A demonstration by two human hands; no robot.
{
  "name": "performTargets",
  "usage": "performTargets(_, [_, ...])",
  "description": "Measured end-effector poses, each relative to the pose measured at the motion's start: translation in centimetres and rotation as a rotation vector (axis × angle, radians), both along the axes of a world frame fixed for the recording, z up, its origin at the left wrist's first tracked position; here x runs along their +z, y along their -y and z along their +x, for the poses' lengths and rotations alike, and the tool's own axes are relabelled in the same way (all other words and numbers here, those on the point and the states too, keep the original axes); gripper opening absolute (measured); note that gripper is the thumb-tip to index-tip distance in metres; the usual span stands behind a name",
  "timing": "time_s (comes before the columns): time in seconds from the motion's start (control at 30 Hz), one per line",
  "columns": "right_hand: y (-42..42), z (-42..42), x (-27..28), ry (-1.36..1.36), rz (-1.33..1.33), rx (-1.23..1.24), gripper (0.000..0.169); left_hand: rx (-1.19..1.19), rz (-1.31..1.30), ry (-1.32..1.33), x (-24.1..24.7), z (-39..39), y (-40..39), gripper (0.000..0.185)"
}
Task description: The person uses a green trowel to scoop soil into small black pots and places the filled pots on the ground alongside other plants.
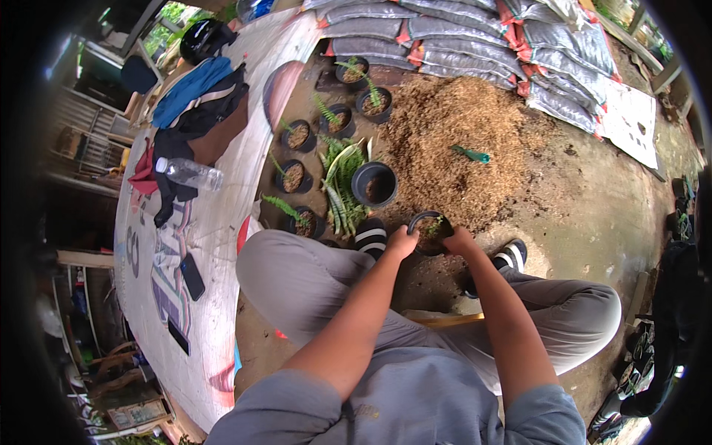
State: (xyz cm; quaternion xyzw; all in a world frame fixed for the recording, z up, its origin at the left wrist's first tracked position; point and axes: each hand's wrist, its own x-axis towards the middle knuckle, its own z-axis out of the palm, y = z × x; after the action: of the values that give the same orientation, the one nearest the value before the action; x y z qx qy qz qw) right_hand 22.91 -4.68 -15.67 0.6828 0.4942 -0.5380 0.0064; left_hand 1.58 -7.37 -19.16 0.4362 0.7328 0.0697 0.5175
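Observation:
Between my feet, a black plastic plant pot (428,229) with growing mix and a small green seedling (436,224) in it is held from both sides. My left hand (403,242) grips its left rim, and my right hand (459,241) its right side. Just beyond stands another black pot (374,184) with a little mix at its bottom. Left of that lies a heap of cut fern fronds and long leaves (341,186). A large mound of brown, fibrous potting mix (461,150) spreads beyond my right hand, with a green hand trowel (471,154) lying on it.
Several black pots with fern cuttings (298,136) stand at the left. A printed banner-covered platform (222,311) holds a phone (193,276), a plastic bottle (189,173), clothes (194,111) and a black helmet (206,40). Stacked filled sacks (461,44) line the back.

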Motion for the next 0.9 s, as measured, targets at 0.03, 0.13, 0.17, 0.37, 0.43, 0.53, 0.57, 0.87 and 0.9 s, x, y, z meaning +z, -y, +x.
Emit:
performTargets(0.03, [-0.1, 0.0, -0.2, -0.058, -0.191, 0.019, 0.035, 0.018, -0.012, 0.002, 0.0, 0.1, -0.3, 0.053])
performTargets(0.13, [1.0, -0.5, 2.2, -0.097, -0.203, 0.027, 0.041, 0.112, 0.054, -0.060, -1.8, 0.1, 1.4, 0.061])
performTargets(0.17, [1.0, -0.8, 1.8, -0.060, -0.174, 0.024, 0.043, 0.122, 0.061, -0.095, -1.8, 0.3, 1.8, 0.063])
performTargets(0.37, [0.5, -0.6, -0.6, 0.235, 0.092, 0.105, 0.048, 0.095, -0.047, -0.121, 1.4, 1.5, 0.4, 0.065])
performTargets(0.43, [0.2, -0.7, -0.2, 0.238, 0.073, 0.131, 0.046, 0.157, -0.083, -0.114, 0.7, 1.8, 0.5, 0.064])
performTargets(0.53, [0.1, -1.1, 0.3, 0.264, 0.112, 0.168, 0.048, 0.292, -0.104, -0.120, -1.1, 2.2, 0.9, 0.060])
performTargets(0.57, [0.2, -1.1, 0.3, 0.328, 0.206, 0.164, 0.049, 0.270, -0.080, -0.138, -1.1, 2.6, 0.6, 0.058])
performTargets(0.87, [-0.3, -0.6, 1.1, 0.407, 0.256, 0.229, 0.048, 0.200, 0.015, -0.142, 0.9, 1.9, 0.4, 0.056])
performTargets(0.9, [-0.5, -0.5, 1.1, 0.394, 0.290, 0.215, 0.047, 0.225, 0.027, -0.136, 1.0, 1.5, 0.4, 0.057])
